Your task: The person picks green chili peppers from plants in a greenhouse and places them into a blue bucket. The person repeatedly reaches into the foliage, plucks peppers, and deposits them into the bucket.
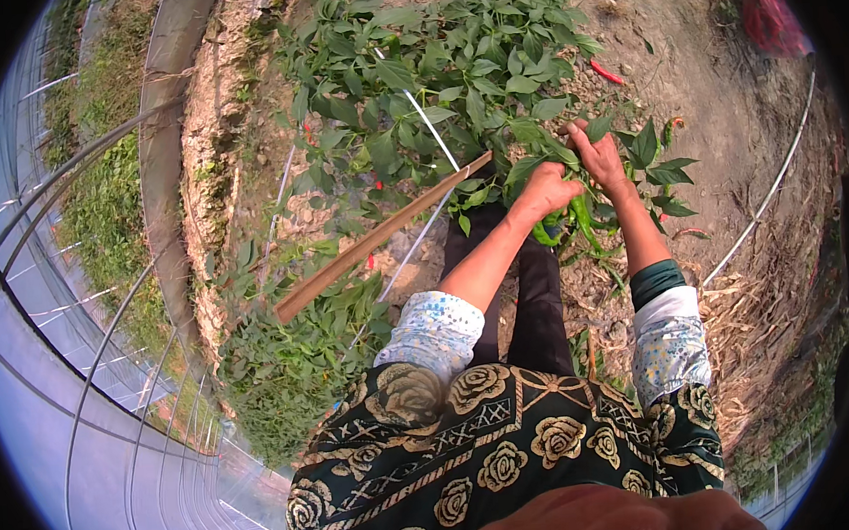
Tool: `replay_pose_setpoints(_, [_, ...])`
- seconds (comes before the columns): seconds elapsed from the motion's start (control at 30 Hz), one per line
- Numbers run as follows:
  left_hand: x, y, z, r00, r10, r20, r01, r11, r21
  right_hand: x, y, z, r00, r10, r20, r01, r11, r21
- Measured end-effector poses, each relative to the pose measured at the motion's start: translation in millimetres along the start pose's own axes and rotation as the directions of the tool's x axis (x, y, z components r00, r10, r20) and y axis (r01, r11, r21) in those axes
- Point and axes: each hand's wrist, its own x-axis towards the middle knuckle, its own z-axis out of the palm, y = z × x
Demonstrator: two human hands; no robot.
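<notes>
My left hand (546, 189) is closed around part of a leafy chili pepper plant (486, 67); what lies inside the fist is hidden. Just beyond and to the right, my right hand (599, 156) has its fingers bent around foliage of the same plant. Long green chili peppers (582, 217) hang below and between the two hands, close to my left thumb. Leaves partly cover the right fingertips. More pepper leaves (668, 171) spread to the right of my right wrist.
A wooden stake (387, 234) slants across the plants, crossing a white cord (428, 124). A red chili (607, 72) lies on the soil. Farther right are a white hose-like line (766, 193) and a red mesh bag (772, 20). Greenhouse hoops (79, 398) curve along the left.
</notes>
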Motion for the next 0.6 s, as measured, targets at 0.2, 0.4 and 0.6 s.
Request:
replay_pose_setpoints(0.2, [-7, -6, -16, 0.906, -0.158, 0.393, 0.29, 0.908, -0.302, -5, 4, -6, 0.829, -0.274, 0.487, 0.523, 0.688, -0.504])
replay_pose_setpoints(0.4, [-45, -58, -13, 0.725, -0.071, 0.685, 0.552, 0.655, -0.516, 19, 2, -41, 0.851, 0.104, 0.514, 0.325, 0.664, -0.673])
replay_pose_setpoints(0.6, [-77, -112, -14, 0.778, 0.023, 0.628, 0.604, 0.251, -0.757, 91, -51, -55, 0.932, -0.14, 0.334, 0.33, 0.709, -0.623])
